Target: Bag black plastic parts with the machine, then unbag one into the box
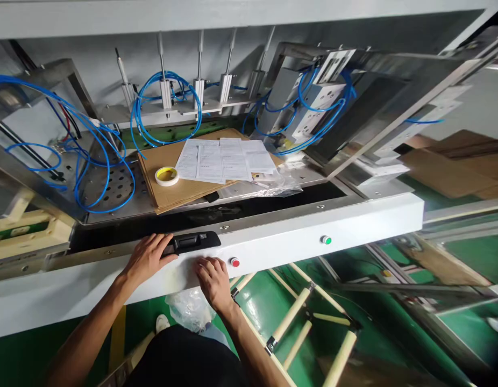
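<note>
A black car-door switch panel (192, 242) lies along the white front ledge, with a switch near its right end. My left hand (150, 255) grips its left end, thumb on the near side and fingers over the top. Just below the panel, my right hand (212, 277) rests against the front of the ledge with its fingers curled together. What those fingers hold, if anything, is hidden. A red push button (234, 262) sits right of my right hand, and a green push button (326, 240) is farther along the ledge.
Behind the ledge, cardboard sheets (168, 194) carry printed papers (225, 161) and a tape roll (166, 176). Blue air hoses (140, 118) loop around the machine's cylinders (198, 92). A plastic bag (191, 309) hangs below the ledge, beside a tube frame (291, 318).
</note>
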A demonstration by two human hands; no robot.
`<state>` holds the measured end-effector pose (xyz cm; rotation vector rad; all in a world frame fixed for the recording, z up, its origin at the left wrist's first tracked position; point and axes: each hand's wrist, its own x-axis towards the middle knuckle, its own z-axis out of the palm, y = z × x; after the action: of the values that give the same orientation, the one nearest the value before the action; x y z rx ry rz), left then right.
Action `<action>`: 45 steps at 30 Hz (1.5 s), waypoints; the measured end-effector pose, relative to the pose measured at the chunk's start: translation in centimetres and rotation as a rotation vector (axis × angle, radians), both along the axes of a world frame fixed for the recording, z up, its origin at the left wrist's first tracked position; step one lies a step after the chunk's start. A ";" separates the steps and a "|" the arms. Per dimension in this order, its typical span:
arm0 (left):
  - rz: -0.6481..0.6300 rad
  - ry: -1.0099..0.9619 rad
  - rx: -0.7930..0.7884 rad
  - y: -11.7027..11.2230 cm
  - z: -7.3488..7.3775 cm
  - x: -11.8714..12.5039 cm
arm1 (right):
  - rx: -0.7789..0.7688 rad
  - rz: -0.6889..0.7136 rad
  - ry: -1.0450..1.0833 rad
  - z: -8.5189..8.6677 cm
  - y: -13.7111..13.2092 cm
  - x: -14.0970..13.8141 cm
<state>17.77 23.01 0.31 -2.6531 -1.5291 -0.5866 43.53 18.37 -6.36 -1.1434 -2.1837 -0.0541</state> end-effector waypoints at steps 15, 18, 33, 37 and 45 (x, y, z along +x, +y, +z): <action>0.063 -0.187 0.265 -7.1 -1.7 -3.9 | -0.044 0.062 -0.030 5.3 1.8 0.2; 0.105 -0.257 0.226 -6.5 -1.3 -3.7 | -0.015 0.043 -0.065 5.2 2.0 1.3; 0.252 -0.453 0.144 -5.1 -1.4 -1.4 | -0.041 -0.109 -0.131 7.8 4.6 1.4; 0.340 -0.474 0.102 -4.5 -1.2 -1.0 | -0.089 -0.199 -0.156 7.6 5.5 0.4; 0.367 -0.474 0.089 -3.7 -1.0 -0.5 | -0.041 -0.071 -0.207 8.1 7.0 -0.2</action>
<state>17.29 19.28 -0.73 -2.1778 -1.9760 -1.2744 43.28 25.38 1.74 -1.2878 -2.3332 -0.1666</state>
